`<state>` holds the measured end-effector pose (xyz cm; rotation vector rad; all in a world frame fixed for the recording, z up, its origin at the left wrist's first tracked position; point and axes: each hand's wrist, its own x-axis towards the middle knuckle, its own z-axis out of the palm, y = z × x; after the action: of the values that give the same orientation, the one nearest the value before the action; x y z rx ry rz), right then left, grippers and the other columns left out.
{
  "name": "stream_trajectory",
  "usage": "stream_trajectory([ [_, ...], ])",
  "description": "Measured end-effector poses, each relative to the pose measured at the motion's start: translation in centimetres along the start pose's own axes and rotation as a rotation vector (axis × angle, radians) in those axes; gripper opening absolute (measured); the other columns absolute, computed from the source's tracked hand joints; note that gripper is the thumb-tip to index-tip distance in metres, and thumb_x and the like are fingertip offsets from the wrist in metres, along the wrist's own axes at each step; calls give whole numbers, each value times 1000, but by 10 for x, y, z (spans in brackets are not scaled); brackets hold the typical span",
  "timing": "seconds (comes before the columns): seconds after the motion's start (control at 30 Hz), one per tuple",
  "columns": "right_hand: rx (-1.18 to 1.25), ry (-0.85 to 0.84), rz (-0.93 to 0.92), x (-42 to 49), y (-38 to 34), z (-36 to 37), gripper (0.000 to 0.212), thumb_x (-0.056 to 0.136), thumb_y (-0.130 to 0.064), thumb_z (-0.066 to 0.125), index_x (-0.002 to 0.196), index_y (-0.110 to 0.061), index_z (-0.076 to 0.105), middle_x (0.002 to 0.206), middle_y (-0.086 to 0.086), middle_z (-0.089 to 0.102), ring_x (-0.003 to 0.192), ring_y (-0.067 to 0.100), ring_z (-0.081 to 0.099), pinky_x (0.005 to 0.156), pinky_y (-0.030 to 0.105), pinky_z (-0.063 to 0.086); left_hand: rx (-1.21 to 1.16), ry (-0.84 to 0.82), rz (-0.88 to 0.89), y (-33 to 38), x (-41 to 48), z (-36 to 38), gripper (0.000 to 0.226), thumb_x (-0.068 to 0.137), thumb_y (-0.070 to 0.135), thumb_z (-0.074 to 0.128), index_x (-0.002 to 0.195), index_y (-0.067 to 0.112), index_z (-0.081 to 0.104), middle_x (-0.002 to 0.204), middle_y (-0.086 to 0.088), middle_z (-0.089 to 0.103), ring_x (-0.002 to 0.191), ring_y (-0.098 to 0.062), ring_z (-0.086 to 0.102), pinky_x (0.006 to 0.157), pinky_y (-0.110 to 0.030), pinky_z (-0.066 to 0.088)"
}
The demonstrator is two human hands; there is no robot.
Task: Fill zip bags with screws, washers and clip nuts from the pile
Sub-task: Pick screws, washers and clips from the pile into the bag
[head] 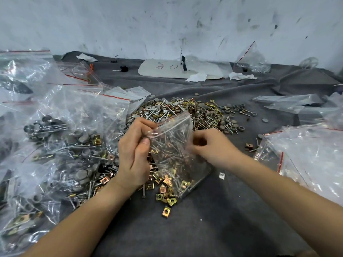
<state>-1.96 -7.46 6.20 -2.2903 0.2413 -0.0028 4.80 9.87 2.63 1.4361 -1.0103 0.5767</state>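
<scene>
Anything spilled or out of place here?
A lone clip nut lies on the grey cloth, apart from the pile, near the zip bag that the left hand pinches. A stray washer lies right of the pile.

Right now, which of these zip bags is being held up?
The small bag in the middle, pinched at its top by the left hand; the filled bags at left and the bags at right lie on the cloth.

Glossy clear plastic zip bag [172, 145], shiny metal screws [163, 112], matt grey cloth [213, 219]
</scene>
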Motion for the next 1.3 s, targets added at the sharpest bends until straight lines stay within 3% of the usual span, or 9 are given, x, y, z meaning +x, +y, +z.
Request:
stream_trajectory([
  [0.1, -49, -60, -49, -1, -3, 9, 25, 84, -15, 69, 66, -30, 61, 80, -8, 67, 76, 8, 62, 72, 23, 48, -21, 5, 5, -1, 1, 0, 20, 82, 11, 32, 73, 2, 48, 77, -17, 51, 74, -21, 48, 64, -26, 38],
  [0.37, -156, -24, -52, 2, -6, 23, 29, 85, -14, 67, 67, -33, 54, 84, -14, 60, 90, 12, 60, 84, 31, 50, 15, 3, 11, -3, 0, 1, 20, 82, 11, 32, 73, 1, 46, 77, -18, 51, 77, -12, 47, 67, -19, 37],
  [0.57, -290, 1, -98, 1, -7, 24, 8, 90, -12, 58, 89, -20, 58, 105, 1, 63, 99, 25, 60, 90, 45, 49, 7, 4, 5, -3, -1, 0, 16, 83, 11, 32, 75, 6, 44, 76, -18, 51, 76, -14, 48, 66, -20, 38],
  [0.67, -280, 24, -91, 3, -5, 15, 9, 90, -12, 58, 95, -20, 56, 102, 1, 64, 97, 24, 60, 88, 40, 49, 24, 3, -5, -4, 0, 0, 24, 84, 11, 32, 72, -2, 48, 77, -19, 52, 77, -15, 49, 66, -21, 38],
  [0.83, -160, -42, -87, 1, -5, 19, 18, 85, -15, 66, 86, -28, 54, 83, -15, 56, 89, 16, 60, 83, 34, 52, 50, -4, -10, -4, -1, -1, 28, 84, 12, 32, 71, -6, 50, 78, -18, 52, 79, -10, 50, 68, -19, 38],
  [1.03, -212, -63, -92, 3, -5, 26, 10, 88, -17, 64, 95, -20, 58, 95, 1, 65, 87, 21, 63, 82, 40, 54, 49, -3, -18, -4, -1, -1, 30, 85, 13, 32, 72, -7, 50, 79, -15, 52, 80, -10, 50, 68, -21, 38],
  [1.13, -234, 10, -101, 3, -7, 15, 8, 90, -15, 60, 93, -22, 60, 98, -4, 62, 88, 14, 60, 81, 27, 51, 45, -4, -17, -3, 0, 0, 28, 85, 12, 32, 71, -5, 49, 79, -15, 52, 78, -10, 48, 68, -17, 38],
  [1.23, -197, 159, -105, 4, -6, -4, 16, 94, -12, 53, 89, -24, 62, 87, -9, 59, 73, 4, 56, 57, 6, 42, 36, -18, -15, -2, 1, 2, 26, 85, 12, 32, 72, -2, 48, 78, -15, 52, 76, -12, 48, 65, -21, 38],
  [1.3, -165, 225, -126, 3, -6, -12, 21, 94, -9, 52, 84, -26, 59, 84, -11, 57, 71, 1, 53, 58, 1, 38, 31, -28, -25, -2, 0, 2, 25, 85, 14, 32, 72, -1, 47, 78, -14, 53, 75, -16, 49, 64, -26, 39],
])
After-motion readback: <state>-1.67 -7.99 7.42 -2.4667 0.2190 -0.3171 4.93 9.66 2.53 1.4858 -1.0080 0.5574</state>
